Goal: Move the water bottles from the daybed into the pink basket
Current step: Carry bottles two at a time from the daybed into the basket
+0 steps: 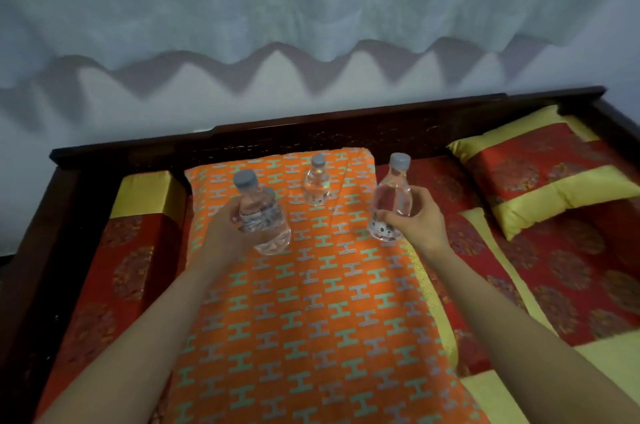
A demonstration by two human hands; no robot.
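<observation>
Left hand [225, 233] gripping left bottle [258, 212], right hand [417, 219] gripping right bottle [391, 201]; both upright, caps far, slightly tilted, above orange mat [311, 302]. Third bottle [316, 182] upright between, farther. Cushion [543, 167] right.

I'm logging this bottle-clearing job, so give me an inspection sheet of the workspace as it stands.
Surface: orange patterned mat lies over the red daybed cushion.
Job's things: left bottle and right bottle are both in hand; the middle bottle stands upright on the mat. Pink basket not in view.
Clutter: red-and-yellow pillow at the right, bolster at the left.
Grippers: left hand and right hand each grip a bottle.
Cables: nothing seen.
Surroundings: dark wooden frame, pale curtain behind.
</observation>
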